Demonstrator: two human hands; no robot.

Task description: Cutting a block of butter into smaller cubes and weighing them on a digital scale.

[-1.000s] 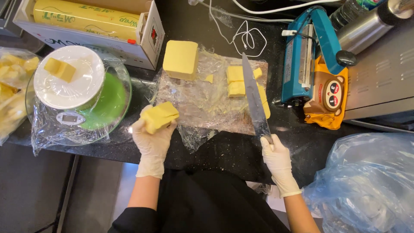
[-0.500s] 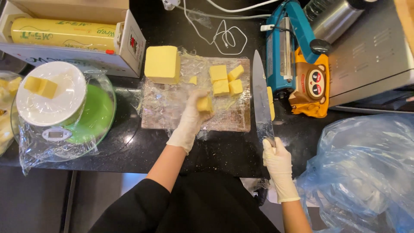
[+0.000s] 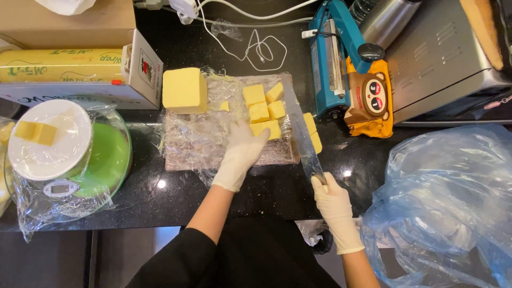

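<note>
The left hand (image 3: 241, 154) in its white glove is reaching over the plastic-wrapped cutting board (image 3: 186, 154) and resting on a yellow butter piece (image 3: 266, 128) near the board's right edge, fingers loosely spread and laid flat on top rather than clamped — likely steadying it or nudging it toward the other cut cubes (image 3: 261, 104) clustering just behind it. The right hand (image 3: 333, 205), also gloved, is closing its fingers around the handle of a long knife (image 3: 298, 125) at the front edge of the black counter (image 3: 266, 192), off the board's front right corner. The blade is lying low across the board's right edge, its long axis running from the handle near the person away toward the board's far right corner, tip pointing away and slightly left — probably parked there so the free hand can sort pieces safely. A few more yellow pieces are sitting just right of the blade. A large uncut butter block (image 3: 184, 89) is standing at the board's far left corner, well apart from the knife. At the counter's left end a wrapped kitchen scale (image 3: 64, 160) is carrying two small cubes.
</note>
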